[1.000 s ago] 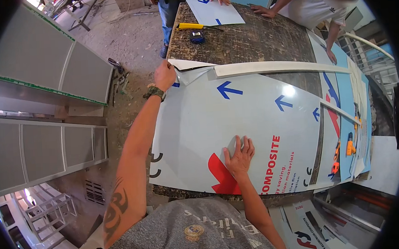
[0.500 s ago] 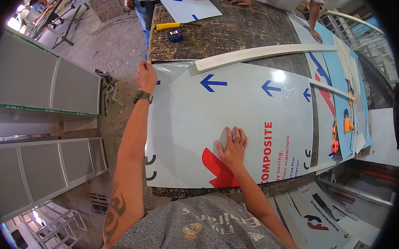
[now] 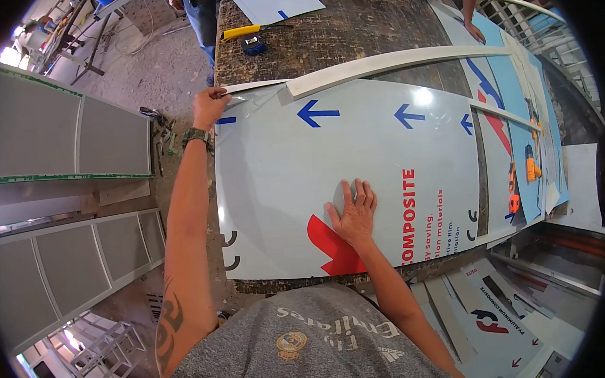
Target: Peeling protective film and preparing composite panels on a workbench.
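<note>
A large white composite panel (image 3: 268,191) with blue arrows and red print lies on the worn wooden table in front of me. My left hand (image 3: 211,107), a watch at its wrist, is closed at the panel's far left corner and pinches the edge of a thin film. Glossy, wrinkled film (image 3: 253,94) shows beside these fingers, below a narrow white edge. On the near middle of the panel my right hand (image 3: 353,214) rests flat, fingers spread, beside the red mark. A long pale bar (image 3: 378,63) lies across the panel's far edge.
Beyond the bar are a yellow-handled cutter (image 3: 241,32), a blue tape measure (image 3: 254,46) and a smaller white panel (image 3: 276,4). Other people's hands rest at the far side. An orange drill (image 3: 532,164) lies at right. Grey framed panels (image 3: 32,128) stand at left.
My left hand has turned and shifted slightly at the corner, and a narrow white edge now shows raised beside it. My right hand stays flat on the panel. The whole view has tilted a little.
</note>
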Demonstrator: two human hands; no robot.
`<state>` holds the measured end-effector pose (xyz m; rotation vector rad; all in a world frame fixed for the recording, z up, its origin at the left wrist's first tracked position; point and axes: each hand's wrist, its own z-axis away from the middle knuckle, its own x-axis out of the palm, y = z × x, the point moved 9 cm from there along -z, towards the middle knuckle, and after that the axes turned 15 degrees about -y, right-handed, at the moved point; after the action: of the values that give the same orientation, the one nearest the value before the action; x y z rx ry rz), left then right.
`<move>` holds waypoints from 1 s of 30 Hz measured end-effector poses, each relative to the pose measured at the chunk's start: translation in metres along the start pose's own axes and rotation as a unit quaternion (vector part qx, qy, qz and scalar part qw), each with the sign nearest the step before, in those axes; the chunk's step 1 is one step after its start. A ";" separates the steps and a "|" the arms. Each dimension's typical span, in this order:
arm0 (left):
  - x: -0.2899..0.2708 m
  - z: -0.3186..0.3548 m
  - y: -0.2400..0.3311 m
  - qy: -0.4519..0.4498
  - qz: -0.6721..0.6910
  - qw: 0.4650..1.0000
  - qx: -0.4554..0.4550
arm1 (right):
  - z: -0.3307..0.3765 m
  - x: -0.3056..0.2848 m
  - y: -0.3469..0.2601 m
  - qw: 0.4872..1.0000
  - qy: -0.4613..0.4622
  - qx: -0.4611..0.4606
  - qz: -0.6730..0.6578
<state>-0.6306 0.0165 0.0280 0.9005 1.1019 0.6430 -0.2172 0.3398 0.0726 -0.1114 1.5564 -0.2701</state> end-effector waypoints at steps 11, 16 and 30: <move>0.008 -0.006 0.039 0.114 -0.333 0.930 0.104 | 0.001 0.003 0.001 1.000 0.000 0.005 0.000; 0.024 -0.010 0.027 0.164 -0.357 0.910 0.128 | 0.003 0.007 0.009 1.000 -0.006 0.026 0.011; -0.041 -0.021 -0.075 0.180 -0.196 0.955 -0.131 | 0.004 -0.001 0.010 1.000 0.018 0.010 -0.014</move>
<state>-0.6640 -0.0488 -0.0216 0.3221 1.4341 0.6138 -0.2127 0.3495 0.0711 -0.1128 1.5878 -0.3101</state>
